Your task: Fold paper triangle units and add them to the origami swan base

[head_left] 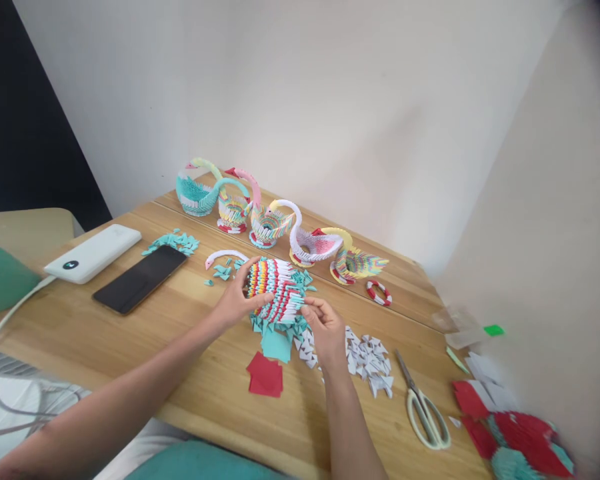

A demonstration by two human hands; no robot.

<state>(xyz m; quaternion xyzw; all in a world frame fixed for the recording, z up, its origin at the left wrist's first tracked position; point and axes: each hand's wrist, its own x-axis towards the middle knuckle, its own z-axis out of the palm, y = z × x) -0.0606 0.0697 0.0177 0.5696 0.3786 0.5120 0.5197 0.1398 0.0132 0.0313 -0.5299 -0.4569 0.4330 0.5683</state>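
Left hand [237,301] clasps striped paper body [279,283]; right hand [326,327] pinches its edge. Bowl-bodied paper swans [271,228] beyond hands; white folded pieces [367,359] beside right hand.

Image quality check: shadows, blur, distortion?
Head view: faint, soft-edged shadow on the back wall; head view: right margin smeared, including the red and teal pieces, top right corner dark; head view: edges look wide-angle stretched; head view: striped paper piece readable, fine folds soft.

Soft, bright light faintly shadows the wall [350,113].
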